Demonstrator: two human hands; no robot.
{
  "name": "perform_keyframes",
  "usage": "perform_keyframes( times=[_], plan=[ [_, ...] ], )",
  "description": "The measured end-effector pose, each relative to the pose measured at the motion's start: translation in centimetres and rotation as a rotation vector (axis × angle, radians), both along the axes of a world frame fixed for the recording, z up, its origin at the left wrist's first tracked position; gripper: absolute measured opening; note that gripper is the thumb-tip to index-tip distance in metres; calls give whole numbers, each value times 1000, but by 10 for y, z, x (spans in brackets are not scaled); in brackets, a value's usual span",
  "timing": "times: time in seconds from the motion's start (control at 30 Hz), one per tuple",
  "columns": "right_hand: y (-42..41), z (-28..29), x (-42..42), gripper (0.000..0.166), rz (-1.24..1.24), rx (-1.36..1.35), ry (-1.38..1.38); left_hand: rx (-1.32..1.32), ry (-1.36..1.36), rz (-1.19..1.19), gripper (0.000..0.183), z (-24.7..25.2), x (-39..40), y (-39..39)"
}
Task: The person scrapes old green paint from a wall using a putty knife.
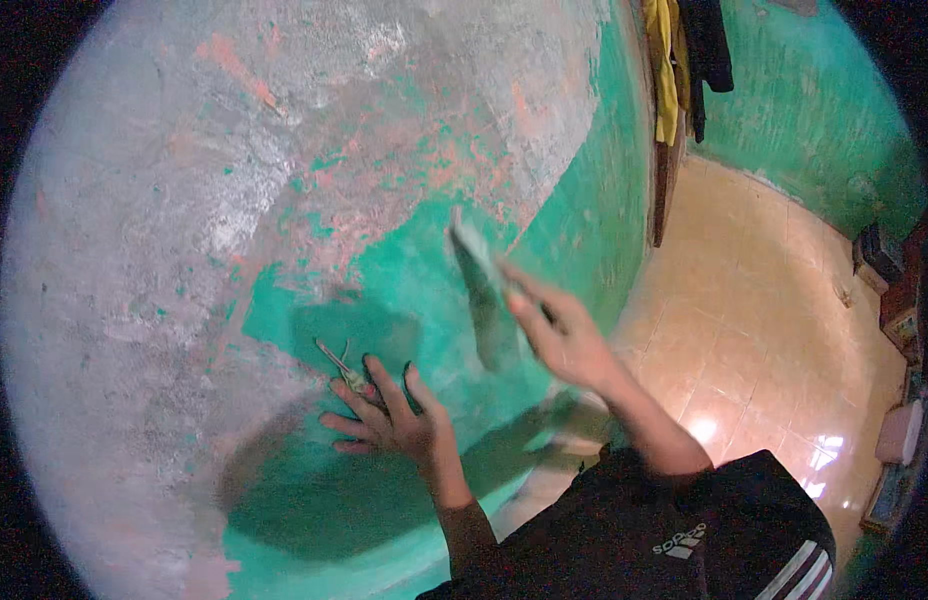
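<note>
A painted wall [434,259] stands before me, green in a worn, irregular patch, with grey and pinkish areas around it. My right hand [565,330] grips a flat scraper-like tool [475,240], blurred by motion, its blade pointing up and left. Whether the blade touches the wall I cannot tell; its dark shadow falls on the green paint. Lower left, my left hand [393,424] is spread against the wall. Beside its fingers, a small pale piece with two thin wire-like prongs [342,364] sticks out; its base is partly hidden by the fingers.
Yellow and dark clothes [663,71] hang by the wall's far edge, near a brown wooden strip [663,191]. Beige floor tiles [734,322] lie to the right. Boxes [876,259] and a pinkish container [899,431] line the right side, beside another green wall [816,112].
</note>
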State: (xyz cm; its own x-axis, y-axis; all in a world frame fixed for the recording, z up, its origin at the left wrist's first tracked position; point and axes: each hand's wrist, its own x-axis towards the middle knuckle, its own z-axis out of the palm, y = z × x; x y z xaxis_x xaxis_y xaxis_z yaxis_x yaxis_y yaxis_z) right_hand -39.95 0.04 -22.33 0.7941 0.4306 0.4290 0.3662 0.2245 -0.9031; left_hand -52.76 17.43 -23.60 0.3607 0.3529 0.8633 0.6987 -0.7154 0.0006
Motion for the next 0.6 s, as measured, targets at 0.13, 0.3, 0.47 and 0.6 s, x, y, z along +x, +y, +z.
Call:
perform_keyframes(
  times=[0.13,0.3,0.47,0.6],
  plan=[
    [0,5,8,49,-28,-13,4,79,34,18,53,0,-6,0],
    [-1,3,-6,50,30,11,24,21,38,36,53,-2,-5,-1],
    [-7,14,14,48,13,-33,118,57,33,27,53,1,-4,-2],
    [2,2,-7,48,69,-28,61,25,22,31,54,-4,-7,6]
  ],
)
